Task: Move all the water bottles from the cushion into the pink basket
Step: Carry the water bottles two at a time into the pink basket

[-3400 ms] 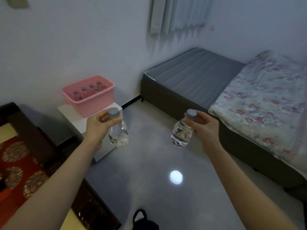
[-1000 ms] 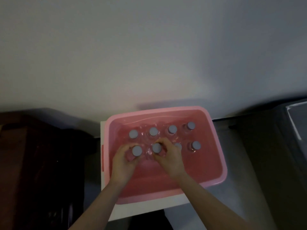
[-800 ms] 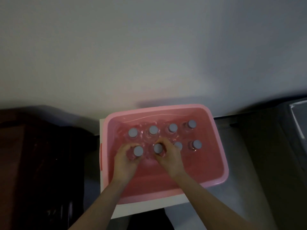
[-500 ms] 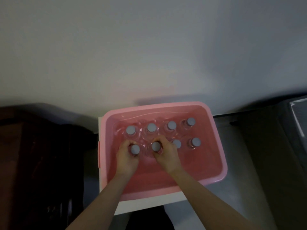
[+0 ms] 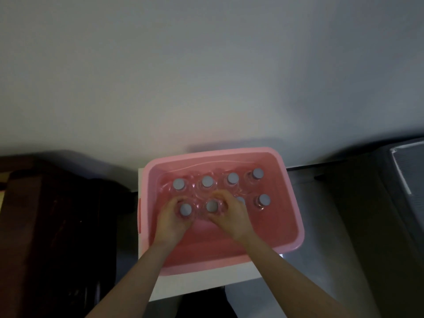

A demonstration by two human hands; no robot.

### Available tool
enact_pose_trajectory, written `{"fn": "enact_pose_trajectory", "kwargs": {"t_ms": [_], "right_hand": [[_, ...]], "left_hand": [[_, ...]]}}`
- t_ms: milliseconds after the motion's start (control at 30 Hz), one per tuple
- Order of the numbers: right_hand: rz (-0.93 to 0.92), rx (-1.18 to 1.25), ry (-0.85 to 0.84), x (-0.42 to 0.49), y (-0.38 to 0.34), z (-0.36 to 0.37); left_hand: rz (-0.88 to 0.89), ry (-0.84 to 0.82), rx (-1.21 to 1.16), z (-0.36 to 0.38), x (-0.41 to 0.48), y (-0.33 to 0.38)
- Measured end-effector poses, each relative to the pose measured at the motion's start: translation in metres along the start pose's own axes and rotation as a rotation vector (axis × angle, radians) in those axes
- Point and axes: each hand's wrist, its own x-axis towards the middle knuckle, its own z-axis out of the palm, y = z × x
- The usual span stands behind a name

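So, the left hand (image 5: pixel 173 222) was curled round one water bottle (image 5: pixel 185 209) just under its cap, inside the pink basket (image 5: pixel 215 153), and the right hand (image 5: pixel 229 216) gripped the second bottle (image 5: pixel 212 206) beside it. The other bottles (image 5: pixel 232 178) stood just beyond them. Probably full (dim shot), so heavy and slick. The neck looked like the best place to grab.

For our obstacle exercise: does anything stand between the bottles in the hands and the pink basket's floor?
Nothing visible does. The left hand grips the left bottle and the right hand the right bottle, both already down inside the pink basket, beside six other bottles.
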Motion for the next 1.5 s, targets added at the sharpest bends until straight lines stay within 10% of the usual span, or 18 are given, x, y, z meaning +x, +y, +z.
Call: {"fn": "enact_pose_trajectory", "kwargs": {"t_ms": [433,700,1100,1500], "right_hand": [[-0.264,-0.015,0.267,-0.044,-0.114,-0.123],[-0.6,-0.437,0.185,-0.086,-0.203,-0.186],[-1.14,-0.371,-0.281,-0.26,-0.286,-0.065],[-1.07,-0.06,-0.917,-0.535,-0.317,0.121]], "left_hand": [[0.244,0.095,-0.411,-0.116,-0.049,0.138],[0.359,0.386,-0.24,-0.207,-0.137,0.185],[0.062,1.059,-0.089,-0.274,-0.479,0.082],[-0.192,1.619,-0.366,-0.289,-0.834,-0.048]]}}
